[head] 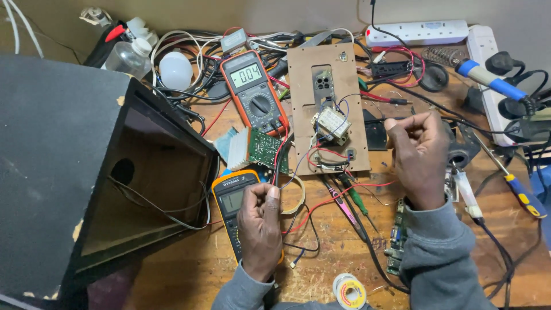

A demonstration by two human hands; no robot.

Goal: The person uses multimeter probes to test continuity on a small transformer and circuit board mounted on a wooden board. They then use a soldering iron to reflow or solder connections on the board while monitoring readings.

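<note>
My left hand (261, 227) is closed, pinching thin red and black wires (279, 163) that run up to a small green circuit board (264, 148). It lies over a yellow multimeter (228, 198). My right hand (418, 158) is raised to the right of a brown panel (327, 106) and pinches a thin wire end between thumb and finger. A small transformer (331, 124) with several wires sits on that panel. An orange multimeter (255, 92) with a lit display lies to the panel's left.
An open black speaker box (86, 172) fills the left side. A soldering iron with blue handle (488, 80), power strips (419, 31), a screwdriver (519, 189), plastic bottles (138, 54), a solder reel (349, 290) and tangled cables crowd the wooden bench.
</note>
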